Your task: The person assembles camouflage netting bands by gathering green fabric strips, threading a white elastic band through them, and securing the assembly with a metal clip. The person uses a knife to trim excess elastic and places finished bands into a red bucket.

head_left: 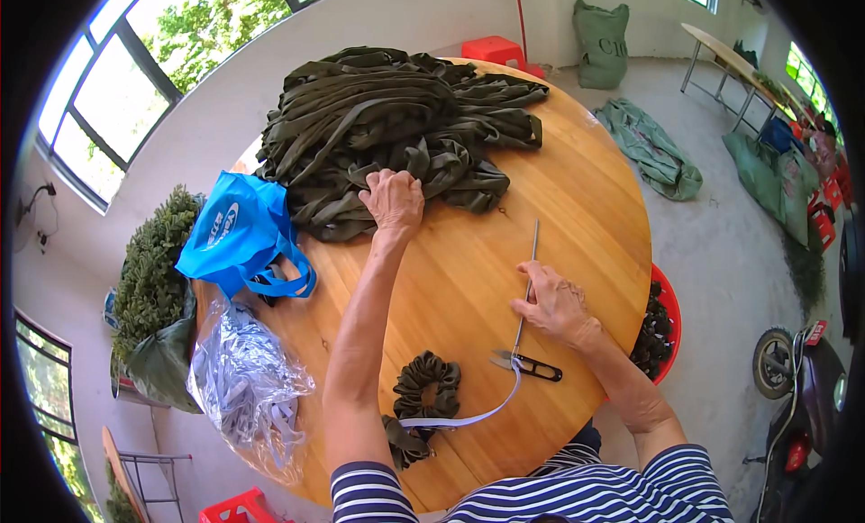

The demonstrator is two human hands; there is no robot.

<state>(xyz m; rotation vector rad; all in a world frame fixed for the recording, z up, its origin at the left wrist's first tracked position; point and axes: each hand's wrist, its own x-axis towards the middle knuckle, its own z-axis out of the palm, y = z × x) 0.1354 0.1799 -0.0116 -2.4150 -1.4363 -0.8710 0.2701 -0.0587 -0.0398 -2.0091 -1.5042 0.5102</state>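
Observation:
My left hand (394, 201) reaches to the near edge of a large heap of dark green fabric strips (360, 109), its fingers closed on the cloth. Toward the right of the round wooden table, my right hand (557, 302) grips a thin metal rod (535, 244) that points away from me. White elastic (487, 415) runs in a curve from the rod's near end to the gathered dark green cloth. Black-handled thread snips (539, 370) lie by that end of the rod. Nearer to me lies a dark green scrunchie (427, 388), partly overlapping another gathered piece (405, 444).
At the table's left are a blue bag (236, 230) and a clear plastic bag of white elastic (248, 370). A red basin (669, 325) with dark pieces stands beyond the right edge. Green sacks (601, 45) and a scooter (802, 406) occupy the floor.

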